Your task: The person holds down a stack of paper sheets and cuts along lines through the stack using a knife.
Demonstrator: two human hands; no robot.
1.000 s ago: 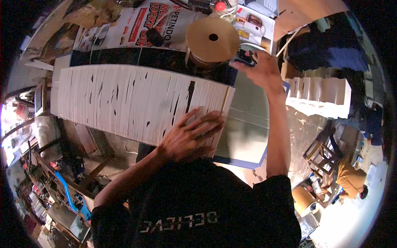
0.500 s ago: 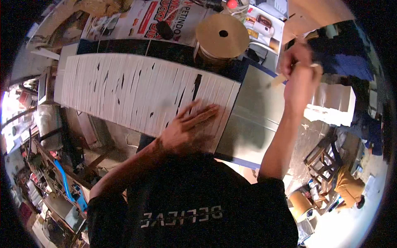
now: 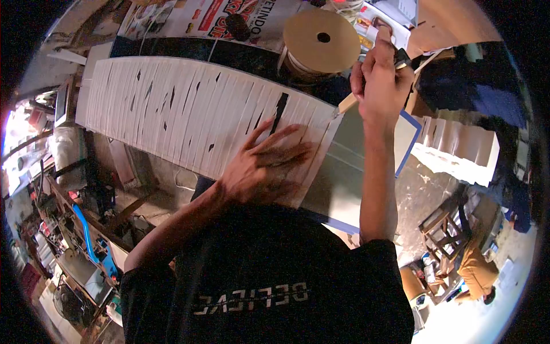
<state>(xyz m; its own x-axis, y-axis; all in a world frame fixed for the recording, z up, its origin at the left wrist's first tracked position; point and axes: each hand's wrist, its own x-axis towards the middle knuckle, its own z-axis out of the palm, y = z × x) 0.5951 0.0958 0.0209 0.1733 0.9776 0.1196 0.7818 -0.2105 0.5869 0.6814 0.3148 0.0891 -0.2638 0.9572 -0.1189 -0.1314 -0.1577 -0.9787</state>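
My left hand [image 3: 266,163] lies spread over the right part of a long panel of pale, narrow strips [image 3: 183,109], its fingers apart. Dark gaps show between several strips. Gripped in my right hand [image 3: 381,86] is a slim tan tool [image 3: 347,104] with a pale, narrow tip. The tip is at the panel's upper right corner; whether it touches cannot be told. I cannot make out the tool's exact kind. Right of the strips extends a smooth grey-green board [image 3: 349,155] with a blue edge, below my right wrist.
A large spool with a cardboard disc [image 3: 301,40] stands behind the panel. Beside it lies a printed banner [image 3: 195,23] with a dark round object [image 3: 237,26] on it. A cluttered shelf with a blue tool [image 3: 86,235] is at left; a person [image 3: 478,269] sits at lower right.
My right hand has moved left and up, bringing the tool's tip to the strips' right edge. My left hand stays on the strips, its fingers spread wider. The view has shifted slightly.
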